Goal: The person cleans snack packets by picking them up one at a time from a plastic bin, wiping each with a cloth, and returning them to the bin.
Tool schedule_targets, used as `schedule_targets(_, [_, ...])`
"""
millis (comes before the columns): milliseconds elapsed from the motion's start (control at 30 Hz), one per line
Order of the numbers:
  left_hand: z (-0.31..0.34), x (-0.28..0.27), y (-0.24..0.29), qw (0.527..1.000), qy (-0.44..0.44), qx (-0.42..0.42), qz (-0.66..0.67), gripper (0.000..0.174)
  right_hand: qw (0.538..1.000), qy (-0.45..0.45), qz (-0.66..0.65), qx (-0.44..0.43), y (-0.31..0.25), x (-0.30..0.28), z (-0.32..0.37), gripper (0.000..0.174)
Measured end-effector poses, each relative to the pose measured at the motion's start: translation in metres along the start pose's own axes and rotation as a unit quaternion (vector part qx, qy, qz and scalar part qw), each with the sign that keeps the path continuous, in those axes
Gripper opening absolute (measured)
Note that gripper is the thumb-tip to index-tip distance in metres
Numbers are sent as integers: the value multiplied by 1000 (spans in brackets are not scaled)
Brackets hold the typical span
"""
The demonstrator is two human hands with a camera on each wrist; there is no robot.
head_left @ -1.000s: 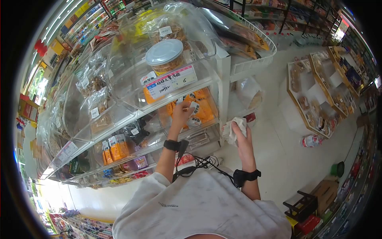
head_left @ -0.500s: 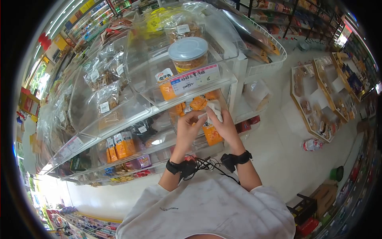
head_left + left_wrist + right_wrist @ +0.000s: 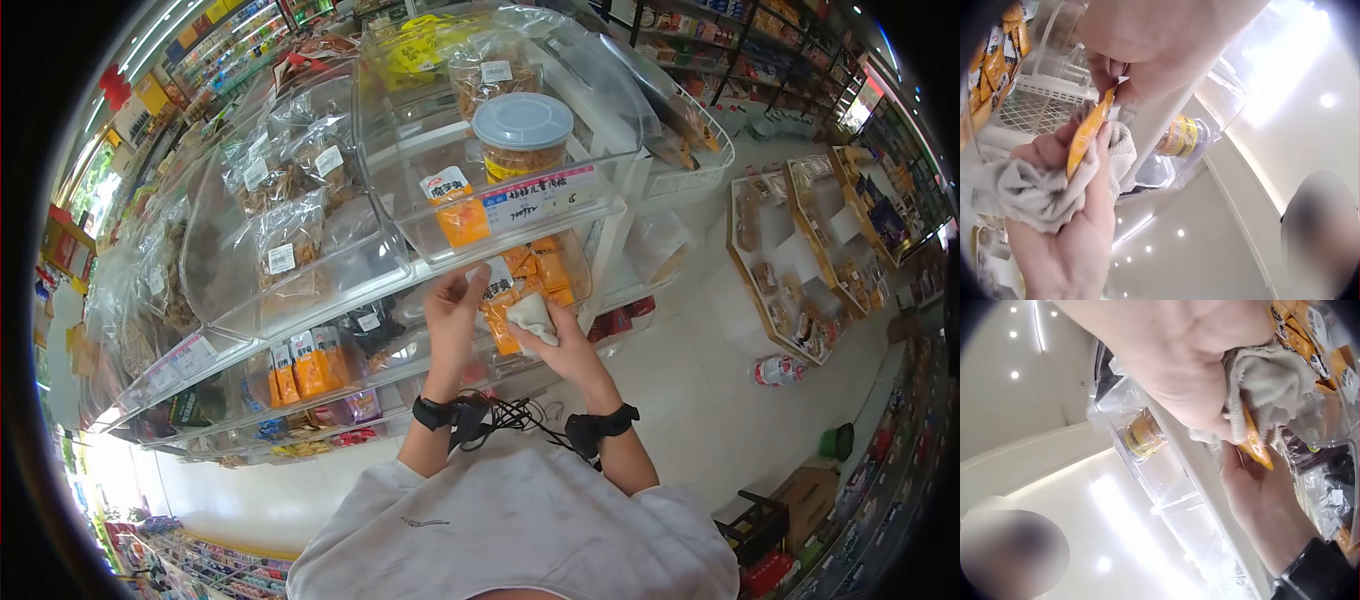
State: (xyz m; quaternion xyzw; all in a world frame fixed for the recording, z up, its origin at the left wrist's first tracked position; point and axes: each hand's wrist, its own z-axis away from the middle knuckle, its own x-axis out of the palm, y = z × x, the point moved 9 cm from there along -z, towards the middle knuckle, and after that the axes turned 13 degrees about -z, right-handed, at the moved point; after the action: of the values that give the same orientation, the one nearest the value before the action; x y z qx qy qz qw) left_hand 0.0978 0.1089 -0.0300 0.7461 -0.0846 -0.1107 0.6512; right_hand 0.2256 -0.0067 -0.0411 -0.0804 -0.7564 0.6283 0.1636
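My left hand [image 3: 452, 318] pinches one end of an orange and white snack packet [image 3: 1088, 134] between thumb and fingers. A crumpled pale cloth [image 3: 532, 318] is gripped in my right hand [image 3: 578, 358], folded about the packet's other end. Seen edge-on in the right wrist view, the packet [image 3: 1256, 449] comes out of the cloth [image 3: 1269, 384] toward the left hand [image 3: 1265, 494]. Both hands are in front of a clear bin of similar orange packets [image 3: 548, 268], under the upper shelf's edge.
On the upper shelf stand a blue-lidded tub [image 3: 522, 135], a price card [image 3: 540, 197] and another orange packet [image 3: 456, 208]. Bagged dried goods [image 3: 290, 250] fill bins at left. A bottle pack [image 3: 778, 371] lies on the floor near low display stands [image 3: 785, 260].
The left hand came out of the orange packet bin with a packet. The right hand brought the cloth leftward from the side onto it, and both hands now hold the packet together.
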Motion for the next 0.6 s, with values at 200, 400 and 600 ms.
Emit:
schedule_targets(200, [-2, 13, -14, 981, -126, -14, -149, 40, 988, 57, 142, -29, 8, -31, -3, 32])
schedule_targets(400, [17, 42, -16, 979, -171, 14, -108, 45, 909, 10, 388, -153, -34, 10, 6, 32])
schedule_targets(600, [8, 20, -24, 966, -206, -17, -154, 38, 988, 148, -36, 22, -4, -37, 4, 32])
